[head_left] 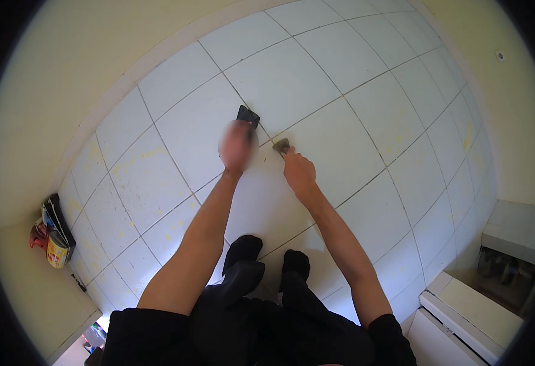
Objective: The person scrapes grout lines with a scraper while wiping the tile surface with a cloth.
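My left hand [238,146] is blurred, with a flat black squarish object [248,115] sticking out beyond its fingers. The hand appears closed on this object, whose kind I cannot make out. To its right, my right hand [299,169] is closed round a small scraper [281,145] with a dull, brownish, flared blade. That blade is low over the pale floor tiles [316,125], close to a crossing of dark joints. Whether it touches the floor is hard to tell. Small dark specks lie on the tile between the hands.
My feet [243,247] in black stand on the tiles behind my hands. Yellowish stains [136,160] mark the floor on both sides. Against the left wall are a black case [57,222] and a yellow-and-red package [58,251]. A low white ledge [462,311] is at the lower right.
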Demonstrator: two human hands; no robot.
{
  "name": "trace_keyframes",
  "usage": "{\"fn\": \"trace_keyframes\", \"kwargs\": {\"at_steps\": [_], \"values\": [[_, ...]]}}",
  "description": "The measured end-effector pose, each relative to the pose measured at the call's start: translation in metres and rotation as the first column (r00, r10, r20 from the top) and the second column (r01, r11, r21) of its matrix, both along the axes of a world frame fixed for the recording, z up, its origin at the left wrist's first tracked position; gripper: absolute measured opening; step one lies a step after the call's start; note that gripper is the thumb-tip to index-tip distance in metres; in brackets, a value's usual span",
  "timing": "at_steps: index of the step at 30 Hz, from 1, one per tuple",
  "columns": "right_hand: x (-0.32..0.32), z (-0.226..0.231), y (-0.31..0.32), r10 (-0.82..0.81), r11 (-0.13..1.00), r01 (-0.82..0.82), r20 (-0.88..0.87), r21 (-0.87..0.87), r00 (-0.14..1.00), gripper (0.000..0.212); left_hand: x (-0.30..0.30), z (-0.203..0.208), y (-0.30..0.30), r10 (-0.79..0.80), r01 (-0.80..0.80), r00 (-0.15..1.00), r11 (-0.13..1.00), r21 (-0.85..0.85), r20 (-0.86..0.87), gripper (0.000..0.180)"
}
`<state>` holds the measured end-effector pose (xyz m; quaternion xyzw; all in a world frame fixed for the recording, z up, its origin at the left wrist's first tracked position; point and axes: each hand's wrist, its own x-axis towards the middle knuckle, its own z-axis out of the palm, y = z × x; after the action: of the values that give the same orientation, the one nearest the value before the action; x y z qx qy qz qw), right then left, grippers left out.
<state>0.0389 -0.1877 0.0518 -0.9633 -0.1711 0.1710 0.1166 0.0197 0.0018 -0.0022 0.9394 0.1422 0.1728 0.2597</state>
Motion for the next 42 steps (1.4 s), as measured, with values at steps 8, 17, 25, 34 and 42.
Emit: {"fn": "trace_keyframes", "kwargs": {"at_steps": [8, 17, 25, 34, 42], "values": [[-0.001, 0.002, 0.002, 0.003, 1.0, -0.003, -0.038, 0.022, 0.999, 0.019, -0.001, -0.003, 0.004, -0.007, 0.007, 1.0, 1.0, 0.006, 0.002, 0.051], [-0.002, 0.023, 0.007, 0.089, 0.994, -0.093, -0.085, -0.05, 0.992, 0.017, -0.001, -0.002, 0.007, -0.003, 0.003, 0.999, 1.0, 0.007, 0.037, 0.051], [0.001, 0.003, 0.001, 0.044, 0.999, -0.044, -0.017, -0.004, 0.999, 0.02, 0.001, 0.0, 0.0, -0.023, 0.023, 0.999, 1.0, 0.012, 0.041, 0.051], [-0.003, -0.008, -0.005, -0.015, 0.999, 0.016, -0.01, 0.046, 1.0, 0.02, 0.003, -0.001, 0.001, -0.032, 0.03, 0.998, 0.999, 0.036, 0.056, 0.05], [-0.043, 0.051, -0.102, -0.184, 0.919, 0.215, -0.121, 0.332, 0.975, 0.031, 0.019, 0.007, -0.03, 0.058, -0.08, 0.991, 0.977, -0.199, -0.117, 0.058]]}}
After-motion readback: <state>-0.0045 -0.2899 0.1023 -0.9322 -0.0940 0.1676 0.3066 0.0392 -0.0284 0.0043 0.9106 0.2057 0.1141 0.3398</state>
